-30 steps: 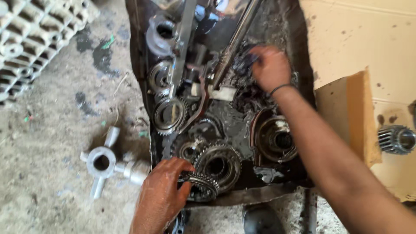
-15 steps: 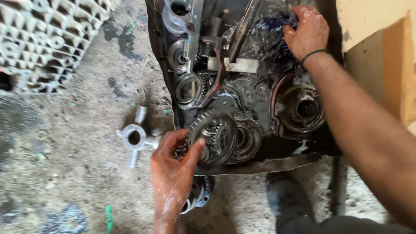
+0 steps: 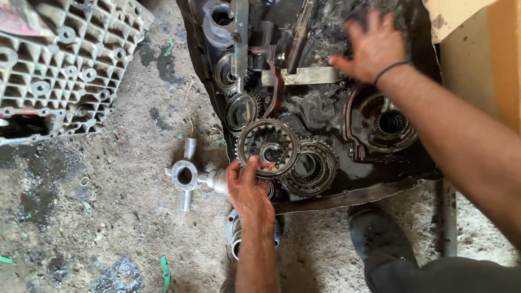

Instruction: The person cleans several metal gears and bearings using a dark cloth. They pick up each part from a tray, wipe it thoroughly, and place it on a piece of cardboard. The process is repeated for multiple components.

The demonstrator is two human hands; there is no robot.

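My left hand (image 3: 248, 190) grips the near rim of a large oily toothed gear ring (image 3: 267, 147), lifted and tilted over the front of a black tray (image 3: 353, 194). Beside it lies a second gear ring (image 3: 313, 167). My right hand (image 3: 373, 48) reaches to the tray's far side with fingers spread, resting on the greasy parts above a flat metal bar (image 3: 309, 76); I cannot tell whether it holds anything. A round bearing housing (image 3: 386, 126) lies below that wrist. Smaller gears (image 3: 241, 110) and a shaft (image 3: 240, 32) sit in the tray's left part.
A silver cross-shaped spider piece (image 3: 185, 175) lies on the dirty concrete left of the tray. A ribbed aluminium casing (image 3: 59, 70) sits at the upper left. A cardboard box (image 3: 477, 49) stands at right. A dark shoe (image 3: 374, 233) is near the tray's front edge.
My left hand has raised the big gear ring off the tray and tilted it up. My right hand has opened and spread over the far parts. The view shifted right and closer.
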